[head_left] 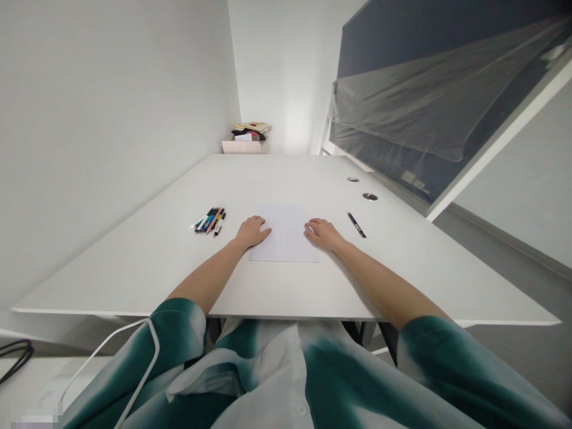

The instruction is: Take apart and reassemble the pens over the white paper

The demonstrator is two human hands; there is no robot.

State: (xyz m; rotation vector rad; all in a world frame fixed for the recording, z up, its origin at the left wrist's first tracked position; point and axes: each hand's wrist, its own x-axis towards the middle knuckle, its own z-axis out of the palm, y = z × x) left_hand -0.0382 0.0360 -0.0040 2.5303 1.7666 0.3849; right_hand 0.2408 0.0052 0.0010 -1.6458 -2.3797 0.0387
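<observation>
A blank white sheet of paper [286, 238] lies flat on the white table [286, 289] in front of me. At its left edge rests my left hand [252, 231], fingers spread and the thumb on the paper. My right hand [323, 233] lies at the right edge in much the same way, its fingertips touching the sheet. Neither hand grips anything. To the right of my right hand is a single black pen [356, 225]. Left of my left hand, several pens and markers [210, 220] of different colours lie bunched together.
Two round metal cable holes [370, 196] sit in the table's right side. Beyond the far edge stands an open box [241, 146] with cloth-like items piled in it. A dark panel [424, 95] partly covered in plastic film rises at the right; a wall borders the left.
</observation>
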